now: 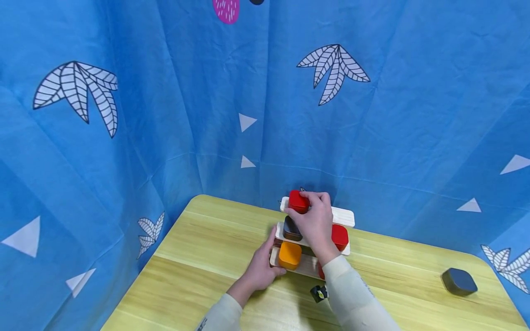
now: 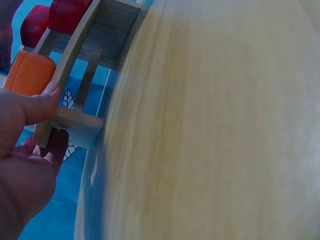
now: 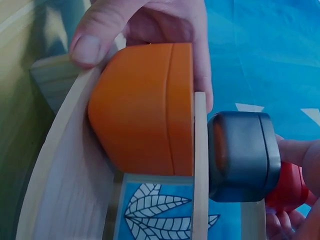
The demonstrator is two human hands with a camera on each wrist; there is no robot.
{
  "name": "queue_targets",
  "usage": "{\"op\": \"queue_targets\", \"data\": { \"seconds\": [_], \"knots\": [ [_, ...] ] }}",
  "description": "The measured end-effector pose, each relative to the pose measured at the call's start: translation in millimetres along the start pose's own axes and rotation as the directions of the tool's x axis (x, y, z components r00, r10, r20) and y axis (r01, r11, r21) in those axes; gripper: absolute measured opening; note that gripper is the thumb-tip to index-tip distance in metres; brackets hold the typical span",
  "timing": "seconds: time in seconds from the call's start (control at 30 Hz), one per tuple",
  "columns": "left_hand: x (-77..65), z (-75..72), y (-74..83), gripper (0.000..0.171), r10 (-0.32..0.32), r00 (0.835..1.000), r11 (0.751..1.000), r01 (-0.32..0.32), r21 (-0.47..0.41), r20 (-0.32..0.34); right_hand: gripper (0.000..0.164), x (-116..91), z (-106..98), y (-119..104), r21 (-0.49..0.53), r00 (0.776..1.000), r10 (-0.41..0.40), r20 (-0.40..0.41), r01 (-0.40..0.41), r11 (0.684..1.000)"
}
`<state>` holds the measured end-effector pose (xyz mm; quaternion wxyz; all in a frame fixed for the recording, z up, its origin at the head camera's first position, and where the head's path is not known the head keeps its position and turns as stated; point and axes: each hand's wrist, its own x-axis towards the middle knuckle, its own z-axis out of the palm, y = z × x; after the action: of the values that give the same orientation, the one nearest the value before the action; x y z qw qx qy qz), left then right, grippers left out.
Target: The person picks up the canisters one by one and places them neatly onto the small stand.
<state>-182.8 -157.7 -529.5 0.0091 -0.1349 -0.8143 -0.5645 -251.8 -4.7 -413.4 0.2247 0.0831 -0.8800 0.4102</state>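
Observation:
A tiered wooden rack with three pale steps stands near the table's back edge. My left hand grips the rack's left end, with the thumb on the front of the lowest step and fingers behind it. On the top step, my right hand holds a red rounded-square box between thumb and fingers. A black box sits at the left of the middle step, and another red box at its right. An orange box sits on the lowest step, beside the left hand. My right forearm mostly hides a red box on that step.
A loose dark box lies at the table's right side. Close to the right sleeve is a small black item with yellow and white marks. Behind the wooden table hangs a blue patterned curtain.

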Motion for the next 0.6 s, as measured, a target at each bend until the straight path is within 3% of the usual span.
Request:
{"op": "queue_targets", "data": {
  "seconds": [0.37, 0.6],
  "knots": [
    [0.8, 0.0, 1.6, 0.126, -0.005, 1.0, 1.0, 0.005, 0.007, -0.005, 0.061, 1.4, 2.2, 1.6, -0.039, 1.0, -0.025, -0.009, 0.024, 0.999],
    [-0.5, -0.2, 0.8, 0.125, -0.015, 1.0, 1.0, 0.015, -0.003, 0.002, 0.073, 0.4, 2.0, 4.2, -0.026, 0.999, -0.044, -0.025, 0.044, 0.999]
  ]
}}
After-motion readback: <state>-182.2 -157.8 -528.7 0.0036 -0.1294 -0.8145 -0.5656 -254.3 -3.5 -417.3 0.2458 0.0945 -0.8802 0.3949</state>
